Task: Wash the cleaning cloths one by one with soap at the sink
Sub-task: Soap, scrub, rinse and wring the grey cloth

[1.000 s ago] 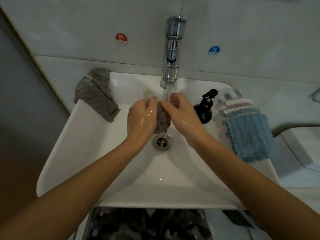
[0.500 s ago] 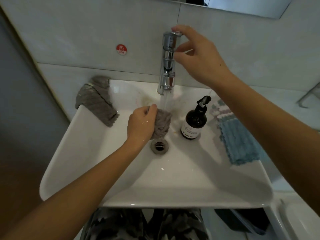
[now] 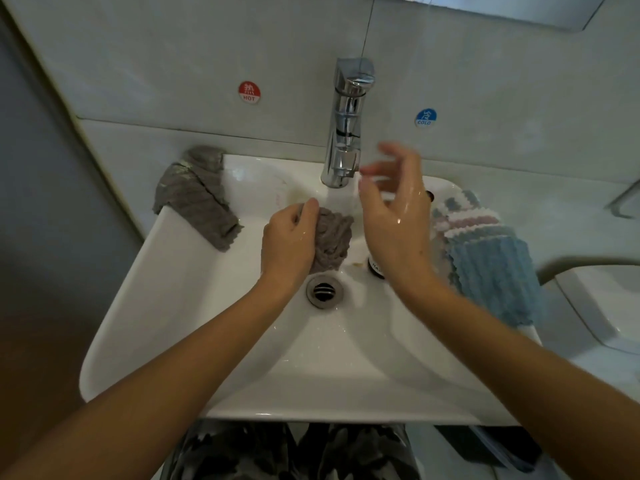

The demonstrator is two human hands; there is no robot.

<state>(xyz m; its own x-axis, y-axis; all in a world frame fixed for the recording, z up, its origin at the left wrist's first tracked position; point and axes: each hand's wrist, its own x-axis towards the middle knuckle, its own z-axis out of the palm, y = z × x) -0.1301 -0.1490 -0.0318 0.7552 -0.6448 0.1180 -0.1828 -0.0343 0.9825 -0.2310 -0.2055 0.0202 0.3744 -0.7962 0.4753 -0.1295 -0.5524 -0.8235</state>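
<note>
We are gripping one bunched, wet grey ribbed cloth [image 3: 331, 237] in our left hand [image 3: 289, 239], keeping it over the round metal drain [image 3: 324, 291] of the white ceramic sink [image 3: 194, 327] so the chrome tap's [image 3: 346, 123] stream is likely soaking it. Our right hand [image 3: 394, 216] is hovering beside the spout, blurred, fingers spread and holding nothing, hiding most of one dark soap bottle [image 3: 375, 266]. We are counting one more grey cloth [image 3: 194, 195] draped over the left rim, and a stack of blue, pink and white cloths [image 3: 485, 251] waiting on the right rim; their number is unclear.
</note>
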